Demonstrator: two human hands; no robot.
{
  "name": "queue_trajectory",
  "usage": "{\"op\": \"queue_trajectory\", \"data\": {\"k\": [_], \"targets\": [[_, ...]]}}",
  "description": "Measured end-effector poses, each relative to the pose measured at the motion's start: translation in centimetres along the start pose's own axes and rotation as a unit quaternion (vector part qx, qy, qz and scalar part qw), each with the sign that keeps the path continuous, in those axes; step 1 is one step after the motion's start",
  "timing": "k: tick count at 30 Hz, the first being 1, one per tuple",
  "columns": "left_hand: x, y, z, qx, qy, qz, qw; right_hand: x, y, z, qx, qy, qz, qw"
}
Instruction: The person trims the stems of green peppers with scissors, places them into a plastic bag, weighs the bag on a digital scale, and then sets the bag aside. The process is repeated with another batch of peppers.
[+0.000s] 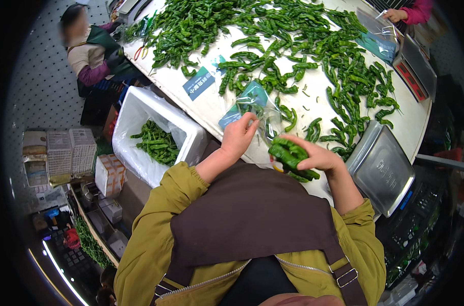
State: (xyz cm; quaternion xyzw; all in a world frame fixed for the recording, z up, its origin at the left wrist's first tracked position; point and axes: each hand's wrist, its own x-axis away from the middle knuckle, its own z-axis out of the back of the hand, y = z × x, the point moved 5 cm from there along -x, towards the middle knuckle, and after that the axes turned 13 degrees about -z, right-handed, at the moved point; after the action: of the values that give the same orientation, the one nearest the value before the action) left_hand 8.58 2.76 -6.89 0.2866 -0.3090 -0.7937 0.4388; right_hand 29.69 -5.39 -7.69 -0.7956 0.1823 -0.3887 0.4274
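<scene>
My left hand [237, 134] pinches the edge of a clear plastic bag [271, 111] with a printed teal panel, thumb against fingertips. Some green peppers show through its film. To the right of the bag's mouth, my right hand [319, 155] grips a small bunch of wrinkled green peppers [287, 153]. Both hands are over the near edge of a white table [304, 109]. Loose green peppers [281, 72] lie beyond them, spread thickly towards the far side. Flat printed bags [199, 82] rest on the table to the left of the bag I hold.
A weighing scale with a steel pan [385, 168] stands close at my right. Left of the table, a lined white foam box [161, 114] holds green peppers. Two co-workers, one at left [90, 57] and one whose hand [395, 15] shows top right, are beside the table. Another scale [415, 69] sits at far right.
</scene>
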Motion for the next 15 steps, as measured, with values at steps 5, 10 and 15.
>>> {"op": "queue_trajectory", "data": {"k": [5,10,15], "targets": [[0.3,0.6,-0.4,-0.017,-0.002,-0.032,0.999,-3.3,3.1,-0.8,0.038,0.148,-0.147,0.977],[1.0,1.7,-1.8,-0.027,-0.043,-0.086,0.995,-7.1,3.6,-0.9,-0.076,0.197,-0.104,0.972],[0.9,1.5,-1.7,-0.010,0.000,-0.060,0.998,-11.8,4.3,-0.8,-0.288,0.163,0.045,0.943]]}}
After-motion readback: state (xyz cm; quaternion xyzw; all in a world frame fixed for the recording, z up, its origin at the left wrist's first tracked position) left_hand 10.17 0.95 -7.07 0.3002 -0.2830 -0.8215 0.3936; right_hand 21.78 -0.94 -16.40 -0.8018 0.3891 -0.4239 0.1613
